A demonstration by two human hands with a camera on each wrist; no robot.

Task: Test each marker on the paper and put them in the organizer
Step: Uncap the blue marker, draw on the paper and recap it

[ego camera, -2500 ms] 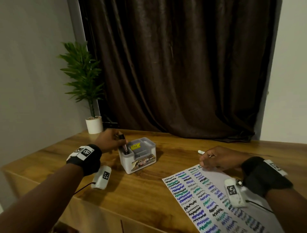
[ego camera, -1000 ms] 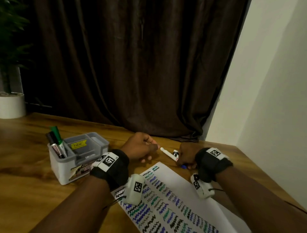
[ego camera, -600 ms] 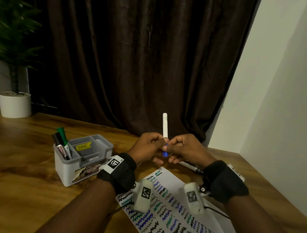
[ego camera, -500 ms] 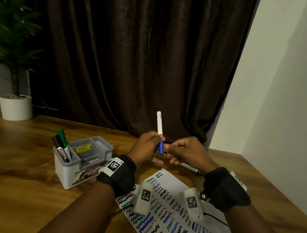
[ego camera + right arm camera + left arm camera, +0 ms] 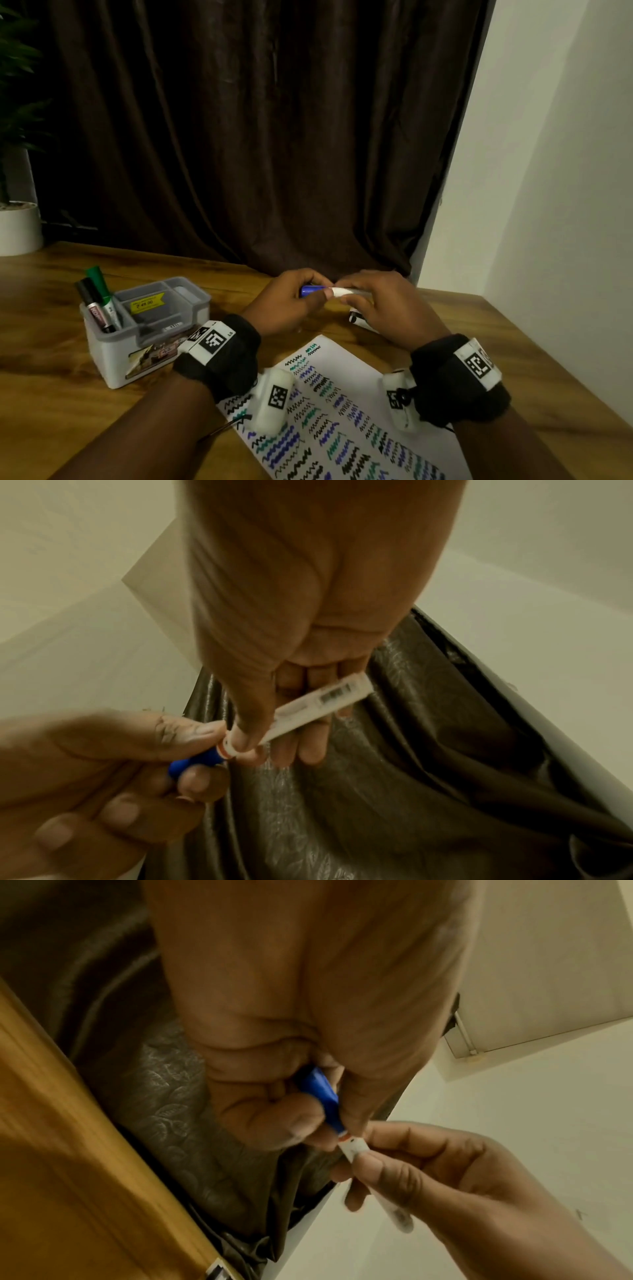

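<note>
I sit at a wooden table (image 5: 51, 359) under dim, warm light, facing a dark brown curtain (image 5: 257, 137) that hangs down to the tabletop. A plain pale wall (image 5: 565, 171) stands to my right, and a leafy plant in a white pot (image 5: 19, 228) sits at the far left.

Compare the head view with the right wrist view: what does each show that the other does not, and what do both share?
Head only: the organizer holding two markers, the scribbled paper, and the wooden table.

Right wrist only: a barcode on the marker's white barrel.

Both: the left hand gripping the blue cap and the right hand gripping the barrel.
</note>
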